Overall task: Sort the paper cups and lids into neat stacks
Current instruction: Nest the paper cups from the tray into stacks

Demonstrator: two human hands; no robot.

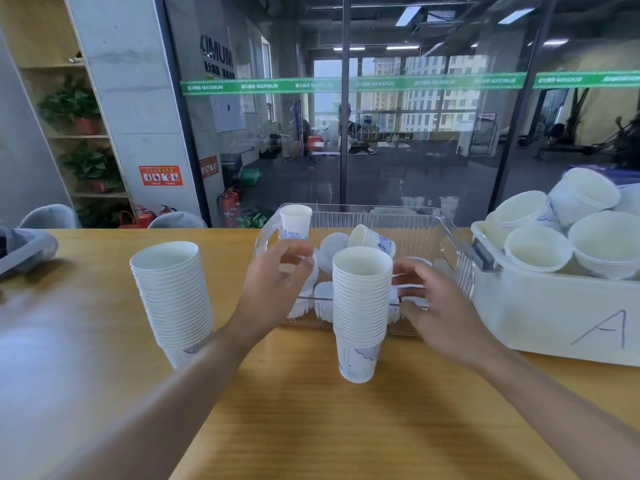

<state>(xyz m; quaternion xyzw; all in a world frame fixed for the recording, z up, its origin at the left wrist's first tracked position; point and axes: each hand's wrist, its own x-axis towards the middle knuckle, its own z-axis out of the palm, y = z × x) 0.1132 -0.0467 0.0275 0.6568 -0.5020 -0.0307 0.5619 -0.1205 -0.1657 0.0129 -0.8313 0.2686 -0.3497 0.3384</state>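
Two tall stacks of white paper cups stand on the wooden table: the left stack (171,299) and the middle stack (362,306). Behind them a clear plastic bin (457,258) holds loose items: an upright cup (295,223) in its far left corner, a cup lying on its side (372,239), and several white lids (332,249). My left hand (277,282) hovers at the bin's front left corner with loosely curved fingers, holding nothing that I can see. My right hand (436,306) is just right of the middle stack, fingers spread toward it.
A white tub marked "A" (568,317) full of paper bowls (538,247) stands at the right, touching the clear bin. A grey tray (24,251) lies at the table's left edge. A glass wall and chair backs (176,220) are beyond the table.
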